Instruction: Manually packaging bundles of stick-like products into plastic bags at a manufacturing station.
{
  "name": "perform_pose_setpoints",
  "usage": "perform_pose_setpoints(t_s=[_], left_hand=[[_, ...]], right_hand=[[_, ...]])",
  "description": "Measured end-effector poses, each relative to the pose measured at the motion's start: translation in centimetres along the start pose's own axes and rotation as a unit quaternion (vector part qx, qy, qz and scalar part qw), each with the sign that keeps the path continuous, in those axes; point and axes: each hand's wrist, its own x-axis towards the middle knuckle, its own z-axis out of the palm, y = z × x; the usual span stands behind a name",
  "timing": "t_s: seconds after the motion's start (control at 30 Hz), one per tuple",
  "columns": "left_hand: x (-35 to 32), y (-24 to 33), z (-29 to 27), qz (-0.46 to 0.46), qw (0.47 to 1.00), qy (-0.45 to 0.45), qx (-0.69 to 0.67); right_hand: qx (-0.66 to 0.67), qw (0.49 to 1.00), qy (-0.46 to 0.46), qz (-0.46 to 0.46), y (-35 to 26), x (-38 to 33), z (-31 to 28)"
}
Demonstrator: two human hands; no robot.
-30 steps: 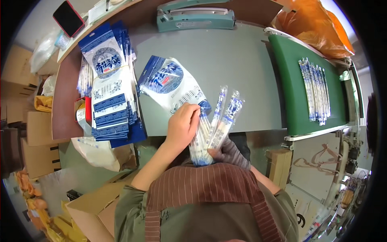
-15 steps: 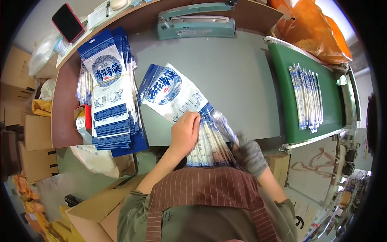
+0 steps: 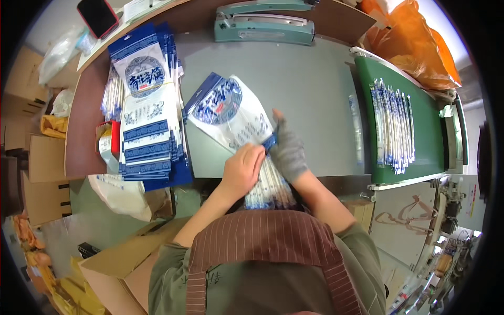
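Note:
A white and blue printed plastic bag [image 3: 223, 113] lies slanted on the grey table. My bare left hand [image 3: 244, 167] is closed at its lower end, pinching the edge where it meets a bundle of wrapped chopsticks [image 3: 266, 186]. The bundle fans down toward my apron; the sticks' upper ends are hidden by the hand and the bag's blue edge. Beside that edge, my right hand [image 3: 289, 152] wears a grey glove with bare fingertips. Its visible fingers are stretched away from me, with no object showing in them. Whether it touches the bag is unclear.
Printed bags [image 3: 144, 113] lie stacked at left, beside a red box [image 3: 107, 144]. A teal heat sealer [image 3: 265, 29] stands at the back. Wrapped chopsticks [image 3: 392, 126] lie on the green conveyor [image 3: 430, 121] at right. A single slim wrapped packet [image 3: 356, 128] lies near its edge.
The wrapped chopsticks in my right hand are gone from it. That hand has moved up beside the bag. A slim packet now shows at the table's right edge. My left hand keeps its hold.

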Motion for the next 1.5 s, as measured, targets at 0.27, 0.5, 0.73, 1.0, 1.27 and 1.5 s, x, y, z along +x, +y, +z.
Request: perform_pose_setpoints(t_s=[0.27,0.5,0.73,1.0,1.27,1.5], left_hand=[[-7.4,1.7,-2.9,0.02,0.995,-0.093,-0.031],[-3.2,2.0,0.0,-0.193,0.97,0.03,-0.142],[-10.1,5.0,-1.4,-0.202,0.969,-0.124,-0.07],[4.4,4.8,-2.2,-0.195,0.967,0.124,-0.105],[15.8,11.9,-12.0,-0.063,0.976,0.08,0.194],[14.4,11.9,-12.5,0.212,0.947,-0.079,0.229]], right_hand=[[-0.021,0.998,-0.033,-0.055,8.0,-11.0,0.3],[0.19,0.982,-0.01,-0.018,2.3,-6.9,-0.9],[-0.054,0.996,0.043,-0.051,3.4,-14.6,-4.4],[-0.1,0.977,0.084,-0.17,-7.1,-2.7,-8.9],[0.113,0.987,-0.043,-0.107,-18.1,3.6,-16.5],[0.069,0.988,-0.077,-0.11,-18.2,6.2,-15.7]])
